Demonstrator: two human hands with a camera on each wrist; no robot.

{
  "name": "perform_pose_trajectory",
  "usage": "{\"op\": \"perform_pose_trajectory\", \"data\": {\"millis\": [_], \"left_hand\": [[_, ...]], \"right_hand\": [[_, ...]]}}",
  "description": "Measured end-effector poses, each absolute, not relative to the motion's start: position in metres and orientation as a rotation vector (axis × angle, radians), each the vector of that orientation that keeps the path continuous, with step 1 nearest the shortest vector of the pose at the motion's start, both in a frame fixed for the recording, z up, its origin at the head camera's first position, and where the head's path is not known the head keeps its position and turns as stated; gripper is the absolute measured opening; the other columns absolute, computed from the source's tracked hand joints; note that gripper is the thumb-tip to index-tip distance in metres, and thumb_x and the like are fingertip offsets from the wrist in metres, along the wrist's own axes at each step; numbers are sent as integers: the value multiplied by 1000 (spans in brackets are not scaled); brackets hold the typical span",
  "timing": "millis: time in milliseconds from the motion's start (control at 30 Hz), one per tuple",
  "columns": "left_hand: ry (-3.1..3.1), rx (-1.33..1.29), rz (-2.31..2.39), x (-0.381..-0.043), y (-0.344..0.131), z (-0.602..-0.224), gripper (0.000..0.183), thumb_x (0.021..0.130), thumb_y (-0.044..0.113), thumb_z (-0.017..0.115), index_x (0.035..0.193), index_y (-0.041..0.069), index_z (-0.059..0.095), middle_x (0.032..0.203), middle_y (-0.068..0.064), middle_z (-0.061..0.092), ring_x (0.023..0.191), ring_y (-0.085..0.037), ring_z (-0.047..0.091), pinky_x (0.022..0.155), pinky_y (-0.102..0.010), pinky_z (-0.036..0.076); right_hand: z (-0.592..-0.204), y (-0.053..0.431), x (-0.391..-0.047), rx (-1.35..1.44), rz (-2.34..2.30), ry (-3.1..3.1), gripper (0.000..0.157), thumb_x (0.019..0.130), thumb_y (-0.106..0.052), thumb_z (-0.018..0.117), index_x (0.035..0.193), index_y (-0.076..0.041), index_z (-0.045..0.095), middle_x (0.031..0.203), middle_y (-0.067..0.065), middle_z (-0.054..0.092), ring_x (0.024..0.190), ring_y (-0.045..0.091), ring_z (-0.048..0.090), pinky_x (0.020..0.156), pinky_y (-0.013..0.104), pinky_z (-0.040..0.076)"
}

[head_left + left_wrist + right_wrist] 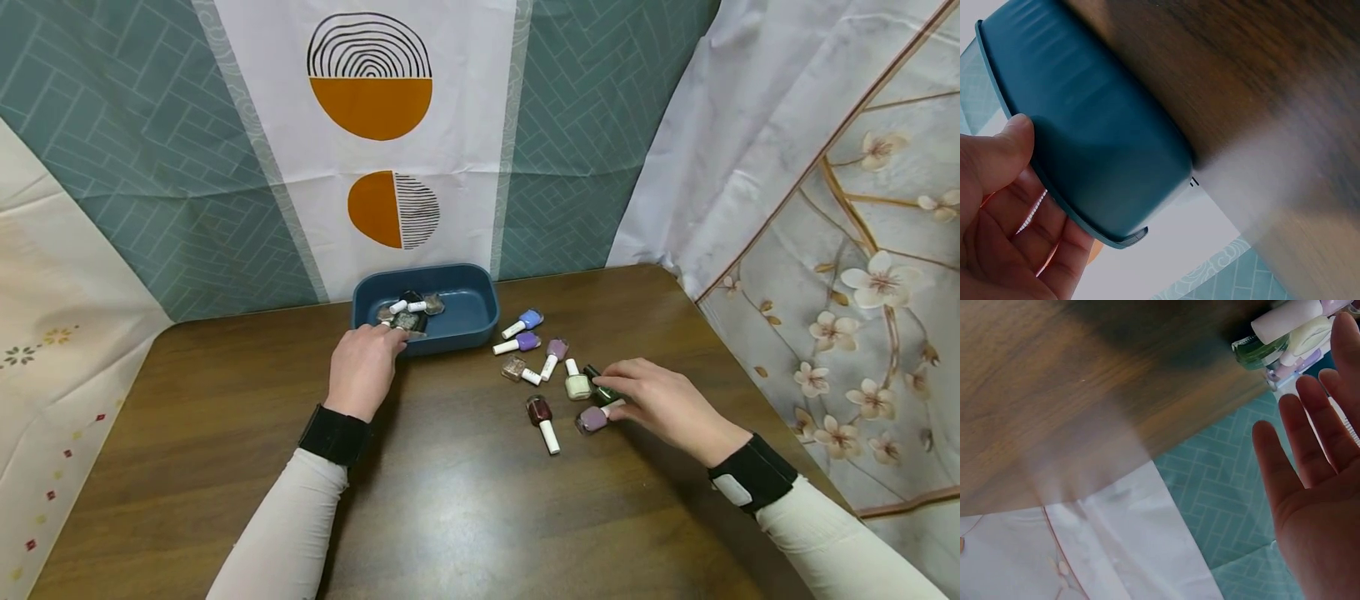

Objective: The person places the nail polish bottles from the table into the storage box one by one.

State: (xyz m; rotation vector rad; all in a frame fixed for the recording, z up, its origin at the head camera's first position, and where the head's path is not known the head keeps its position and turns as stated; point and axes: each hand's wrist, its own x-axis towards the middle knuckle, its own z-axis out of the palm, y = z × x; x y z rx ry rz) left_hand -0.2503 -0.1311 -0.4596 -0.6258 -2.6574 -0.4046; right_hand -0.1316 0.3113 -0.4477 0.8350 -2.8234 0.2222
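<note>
My left hand (365,367) is at the front left of a blue plastic bin (468,333). In the left wrist view its thumb lies on the bin's outer wall (1085,112), with the fingers behind the rim, gripping it. Several nail polish bottles lie inside, among them a dark glittery one (406,322). My right hand (667,404) reaches over a dark green nail polish (606,395) and a mauve nail polish (592,419) with a white cap. In the right wrist view its fingers are spread and fairly straight, near a white cap (1285,322).
Between bin and right hand lie a blue polish (531,318), a violet polish (527,341), another mauve polish (557,348), a glittery beige polish (513,367), a pale cream polish (577,385) and a dark red polish (537,408). The wooden table (247,433) meets hanging cloths (577,142) behind.
</note>
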Motion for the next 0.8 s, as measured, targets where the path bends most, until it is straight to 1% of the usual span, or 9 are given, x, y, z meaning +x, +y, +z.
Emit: {"op": "perform_pose_trajectory", "data": {"millis": [100, 167, 433, 600, 800], "left_hand": [[-2660, -626, -409, -251, -130, -460, 14, 103, 10, 80, 115, 6, 86, 98, -13, 81, 84, -34, 69, 78, -49, 57], [-2664, -624, -402, -251, -130, -460, 14, 103, 10, 80, 115, 6, 86, 98, -13, 81, 84, -34, 69, 78, -49, 57], [-2656, -615, -359, -251, -131, -460, 12, 101, 10, 81, 112, 6, 86, 95, -13, 80, 83, -34, 69, 80, -50, 57], [-2629, -624, -365, -250, -133, -462, 10, 100, 10, 82, 108, 6, 86, 91, -12, 79, 80, -34, 68, 78, -50, 56], [-2633, -627, -380, -250, -132, -462, 10, 101, 9, 81, 110, 6, 86, 92, -12, 79, 82, -34, 68, 80, -50, 57]], "right_hand": [[-449, 313, -130, 839, 209, -2835, 48, 82, -18, 98, 127, -9, 82, 118, 2, 74, 105, 20, 70, 80, 42, 62], [-450, 313, -129, 840, 197, -2837, 45, 81, -17, 99, 122, -10, 83, 115, 0, 75, 102, 19, 70, 78, 40, 62], [-453, 313, -129, 837, 169, -2833, 35, 80, -14, 100, 112, -11, 85, 106, 0, 74, 93, 16, 70, 73, 37, 62], [-457, 312, -128, 836, 176, -2831, 31, 80, -12, 100, 107, -12, 85, 101, -3, 72, 90, 14, 70, 72, 35, 61], [-461, 311, -125, 830, 166, -2826, 31, 78, -10, 101, 104, -14, 85, 98, -5, 72, 89, 13, 69, 71, 34, 61]]}}
